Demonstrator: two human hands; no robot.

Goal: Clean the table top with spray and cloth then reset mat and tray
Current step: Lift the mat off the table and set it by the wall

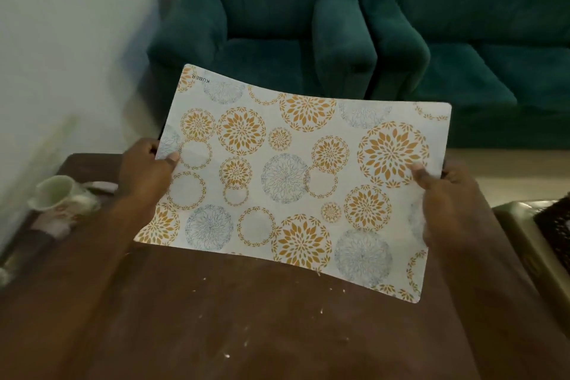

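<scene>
A white mat [287, 176] with orange and blue flower circles hangs in the air above the dark brown table top [216, 318], sagging in the middle. My left hand [145, 176] pinches its left edge and my right hand [447, 194] pinches its right edge, thumbs on top. The bare wood under and in front of the mat carries small pale crumbs and specks. No spray bottle or cloth shows in this view.
A pale cup [55, 194] lies tilted at the table's left edge beside some blurred items. A greenish tray or box [530, 241] with a dark object in it stands to the right. Green armchairs [339, 25] and a white wall [61, 40] lie behind.
</scene>
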